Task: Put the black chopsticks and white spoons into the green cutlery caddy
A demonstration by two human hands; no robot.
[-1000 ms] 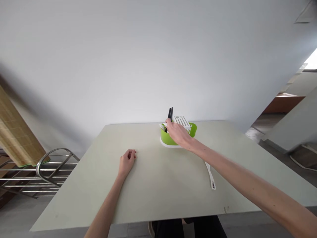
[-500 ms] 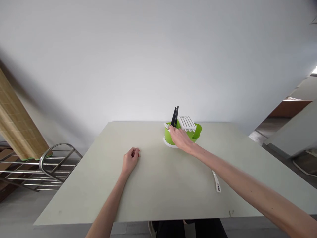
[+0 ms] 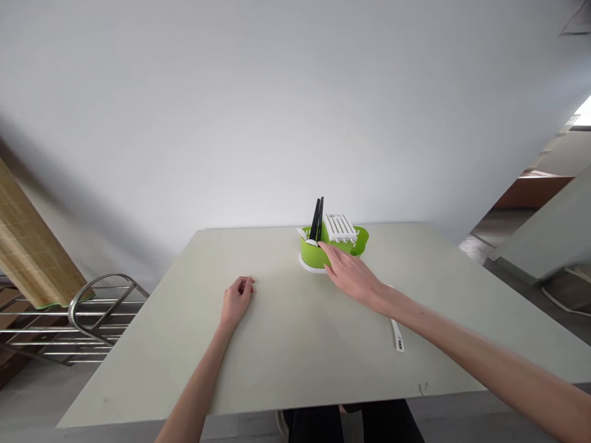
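My right hand (image 3: pixel 351 274) is at the front of a green utensil holder (image 3: pixel 314 258), its fingers stretched out and apart with nothing held. Its fingertips are close to the holder's rim, by a white spoon (image 3: pixel 312 243); whether they touch cannot be told. Another white spoon (image 3: pixel 301 234) leans at the holder's left edge. Black chopsticks (image 3: pixel 316 218) stand upright in the same section. A white slotted rack (image 3: pixel 340 227) tops the middle of the holder. My left hand (image 3: pixel 237 299) rests on the table, fingers loosely curled, nothing seen in them.
On the pale table (image 3: pixel 295 351) lies a white utensil handle (image 3: pixel 397 336), its far end hidden under my right forearm. A wall (image 3: pixel 295 123) rises behind the table. At the left are a metal rack (image 3: pixel 101 307) and a rolled bamboo mat (image 3: pixel 41 246).
My right hand has opened and drawn back from the holder toward me, leaving a white spoon at its front rim. My left hand stays curled on the table. The view has shifted slightly.
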